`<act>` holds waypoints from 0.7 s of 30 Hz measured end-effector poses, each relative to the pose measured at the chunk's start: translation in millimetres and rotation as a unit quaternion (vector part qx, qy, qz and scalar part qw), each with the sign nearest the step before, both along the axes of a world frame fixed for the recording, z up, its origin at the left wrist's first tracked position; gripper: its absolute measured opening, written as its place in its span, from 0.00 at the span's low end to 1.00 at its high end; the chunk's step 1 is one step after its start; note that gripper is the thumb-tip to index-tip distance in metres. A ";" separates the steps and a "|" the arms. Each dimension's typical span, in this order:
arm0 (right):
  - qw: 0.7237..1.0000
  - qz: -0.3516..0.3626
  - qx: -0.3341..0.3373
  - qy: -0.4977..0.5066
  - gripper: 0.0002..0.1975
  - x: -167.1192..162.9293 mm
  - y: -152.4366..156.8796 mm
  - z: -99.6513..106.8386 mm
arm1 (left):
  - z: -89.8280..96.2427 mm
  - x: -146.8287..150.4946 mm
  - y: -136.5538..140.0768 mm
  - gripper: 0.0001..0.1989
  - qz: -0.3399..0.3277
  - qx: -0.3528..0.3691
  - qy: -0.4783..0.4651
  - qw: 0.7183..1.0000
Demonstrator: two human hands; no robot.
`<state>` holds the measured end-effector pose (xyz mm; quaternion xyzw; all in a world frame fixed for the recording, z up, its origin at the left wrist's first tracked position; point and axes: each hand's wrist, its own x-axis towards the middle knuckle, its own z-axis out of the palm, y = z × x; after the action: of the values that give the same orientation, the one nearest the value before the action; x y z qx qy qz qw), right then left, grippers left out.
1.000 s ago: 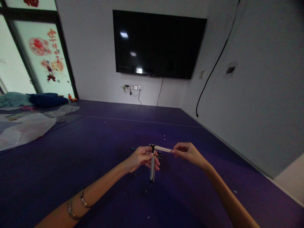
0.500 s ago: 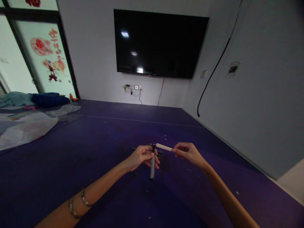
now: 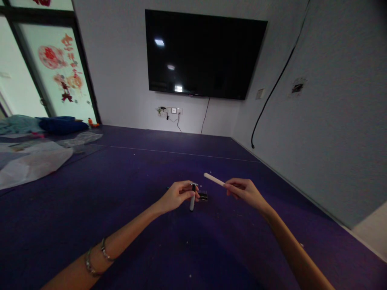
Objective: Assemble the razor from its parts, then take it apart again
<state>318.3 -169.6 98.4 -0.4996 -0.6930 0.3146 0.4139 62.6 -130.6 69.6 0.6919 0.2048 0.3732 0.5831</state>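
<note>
My left hand point(image 3: 178, 195) is closed around a razor-like tool point(image 3: 192, 199) with a T-shaped head and a grey and black handle. The head points up and away, while the handle end hangs toward me below the fingers. Between its thumb and fingers my right hand point(image 3: 243, 191) pinches one end of a pale flat wooden stick point(image 3: 214, 179). The stick's free rounded end points left, apart from the tool's head. Just behind the left fingertips a small dark case point(image 3: 203, 196) lies on the purple floor point(image 3: 187, 257); its contents are too small to tell.
A thin teal thing point(image 3: 168, 188) shows behind my left hand. Small white bits dot the floor. Plastic sheeting point(image 3: 39, 163) and folded cloth point(image 3: 62, 125) lie at the left. A television point(image 3: 205, 56) hangs on the far wall, and a black cable point(image 3: 272, 92) dangles at the right.
The wooden stick has moved up and right, away from the tool's head. The tool has tipped, so its handle looks shorter, and my left fingers have curled in more.
</note>
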 end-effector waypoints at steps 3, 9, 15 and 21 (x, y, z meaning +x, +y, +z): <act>1.000 0.007 -0.006 0.015 0.15 -12.3 -1.7 0.3 | -2.2 1.1 3.0 0.08 0.068 0.053 0.023 0.996; 0.988 0.039 -0.069 0.130 0.15 -42.1 -10.9 -2.1 | -3.8 0.3 6.3 0.08 0.105 0.093 0.035 0.990; 0.902 0.076 -0.170 0.389 0.13 -80.6 -27.5 -15.9 | -8.2 1.1 11.4 0.11 0.121 0.052 -0.003 0.991; 0.862 0.065 -0.210 0.458 0.16 -112.0 -40.5 -27.7 | -13.4 3.4 11.7 0.12 0.091 0.020 0.006 0.996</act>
<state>206.3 -210.1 70.7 -0.3279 -0.3742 0.6719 0.5486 66.0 -118.8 56.2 0.6841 0.2627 0.4253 0.5311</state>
